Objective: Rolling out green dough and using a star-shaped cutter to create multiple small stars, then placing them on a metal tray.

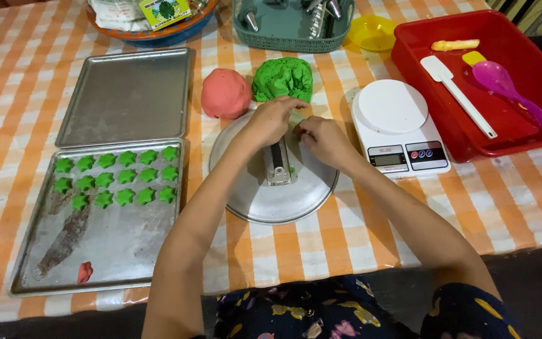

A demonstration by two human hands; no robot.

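Green dough (283,78) sits in a lump toward the far edge of the bench (371,232), touching a pink dough ball (225,93) on its left, and both hands are at work just in front of it. The left hand (271,120) curls down over the top of a metal press (278,164) that lies on a round steel plate (275,201) in the middle of the bench; its fingers are clenched around the press end. The right hand (322,139) pinches in beside it, fingertips closed, though on what I cannot tell, perhaps a scrap of dough.

Risks, as I judge them: the plate is smooth and may skate on the checked cloth if the press is pushed at a slant. Sticky dough may cling to the fingers and tear instead of seating cleanly. The kitchen scale (396,125) stands just beside the right wrist at the plate's right rim, so a wide elbow could knock it.

On the left side of the bench, the near tray (108,251) carries rows of green star cookies (117,177) and one pink scrap (85,272) at its near corner; a careless forearm swinging that way could squash the stars. An empty tray (128,94) lies behind it.
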